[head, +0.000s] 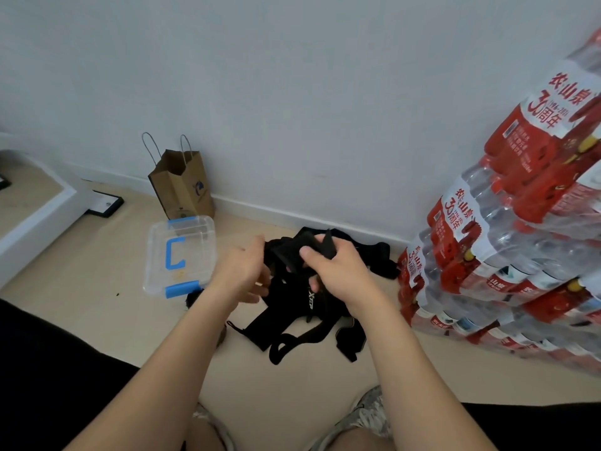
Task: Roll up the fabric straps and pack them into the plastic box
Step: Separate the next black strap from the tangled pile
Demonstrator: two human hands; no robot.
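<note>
Right hand clamped thumb and fingers on one black strap, raised above the heap.
Left hand was blurred beside it; I cannot tell its hold. Other straps lay loose on the floor between the plastic box and water-bottle packs. That box looked lidded and empty, so packing seemed hardly begun.

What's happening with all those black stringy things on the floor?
A person is packing up straps. The right hand pinches one black fabric strap above the tangled pile of black straps on the floor; the left hand is beside it, too blurred to tell whether it holds anything. The clear plastic box with blue clips sits on the floor to the left.
</note>
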